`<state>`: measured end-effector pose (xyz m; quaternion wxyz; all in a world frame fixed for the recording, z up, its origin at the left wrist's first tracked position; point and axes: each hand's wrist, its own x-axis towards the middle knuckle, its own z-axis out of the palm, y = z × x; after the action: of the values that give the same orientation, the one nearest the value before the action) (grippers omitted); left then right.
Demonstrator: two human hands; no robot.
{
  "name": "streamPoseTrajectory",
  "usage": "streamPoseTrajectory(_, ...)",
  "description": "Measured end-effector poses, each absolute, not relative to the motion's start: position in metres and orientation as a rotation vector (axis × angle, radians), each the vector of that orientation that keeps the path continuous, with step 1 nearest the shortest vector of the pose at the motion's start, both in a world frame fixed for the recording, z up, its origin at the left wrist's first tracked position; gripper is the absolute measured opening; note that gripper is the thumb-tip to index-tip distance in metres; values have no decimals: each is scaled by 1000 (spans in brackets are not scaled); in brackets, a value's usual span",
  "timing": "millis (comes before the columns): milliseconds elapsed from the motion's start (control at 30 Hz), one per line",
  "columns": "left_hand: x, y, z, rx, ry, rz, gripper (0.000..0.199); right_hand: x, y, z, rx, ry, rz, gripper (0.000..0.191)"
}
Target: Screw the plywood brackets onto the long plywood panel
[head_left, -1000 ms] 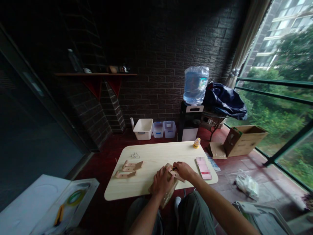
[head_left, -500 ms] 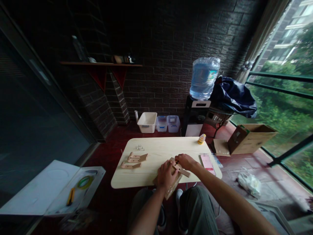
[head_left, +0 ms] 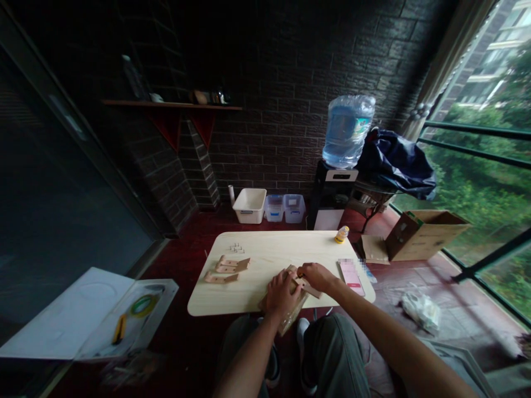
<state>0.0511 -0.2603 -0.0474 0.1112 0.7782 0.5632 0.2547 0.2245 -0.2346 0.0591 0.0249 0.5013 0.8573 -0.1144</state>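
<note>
At the near edge of the table (head_left: 249,301), my left hand (head_left: 281,292) is closed around a light wooden piece with holes (head_left: 312,288). My right hand (head_left: 317,276) is closed in a pinch at the far side of that piece. Whatever its fingertips grip is too small and hidden to name. Beneath my hands, a brown block with a shiny wrapping (head_left: 286,326) juts past the table edge. Similar wooden pieces (head_left: 233,266) lie to the left, one (head_left: 222,278) nearer to me. Several small metal screws or pins (head_left: 237,248) stand behind them.
A small yellow-based bottle (head_left: 342,235) stands at the back right of the table, with a pink-screened phone (head_left: 352,276) nearer. An open white case (head_left: 145,315) lies on the left. Plastic bins (head_left: 250,207), a water dispenser (head_left: 334,193) and a cardboard box (head_left: 423,237) are beyond.
My right hand has turned slightly at the wooden piece, its fingers rolling a little. My left hand keeps its hold. The whole view has shifted very slightly.
</note>
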Motion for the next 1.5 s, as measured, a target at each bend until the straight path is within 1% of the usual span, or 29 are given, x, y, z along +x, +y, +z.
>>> streamPoseTrajectory(300,53,-258,-50,2319,1632,813,49,215,-213,60,1540,2547,-251,24)
streamPoseTrajectory(467,55,-258,-50,2308,1632,803,51,217,-217,61,1590,2533,-248,24)
streamPoseTrajectory(700,57,-263,-47,2340,1635,845,49,208,-225,74,1667,2508,-272,19)
streamPoseTrajectory(900,55,-265,-44,2338,1634,834,48,207,-225,71,1708,2489,-247,23)
streamPoseTrajectory(1133,55,-265,-41,2322,1610,817,42,211,-225,62,1744,2481,-274,25)
streamPoseTrajectory(1400,56,-265,-44,2341,1621,820,42,216,-228,63,1821,2446,-310,27)
streamPoseTrajectory(1500,58,-266,-46,2350,1625,783,45,226,-234,64,1923,2454,-340,27)
